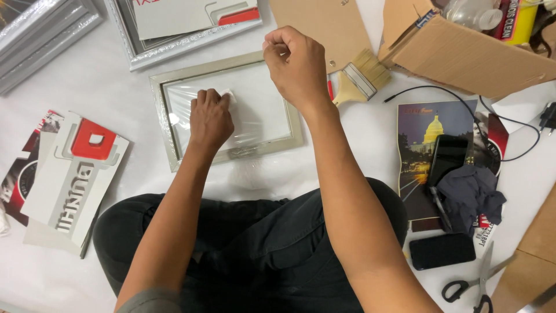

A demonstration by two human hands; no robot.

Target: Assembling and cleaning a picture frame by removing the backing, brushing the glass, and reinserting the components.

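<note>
Step in hand, as I read it: stripping the clear protective film off the glass of the frame [226,110], which lies flat on the white floor sheet [116,87] just beyond my knees.

Left hand [209,119] is pressed down on the left half of the glass, fingers together and curled over a small white wad [227,94], tissue or a bunched film corner; the view is too poor to say which. Right hand [295,64] is lifted above the frame's far right corner, fingers pinched shut, thumb against forefinger. I think it grips a film edge, but the film is too clear to see there, so I cannot tell for sure.

Next move, my judgement: a slow, steady, low pull by the right hand, while the left keeps the frame pinned so it doesn't slide or lift.

Around:
- brush [362,81] just right of the frame, by the right wrist
- cardboard box [463,52] far right
- poster [431,124] right, with a phone [447,157] and dark cloth [470,194] on it
- scissors [472,284] near right
- more frames [40,35] far left
</note>
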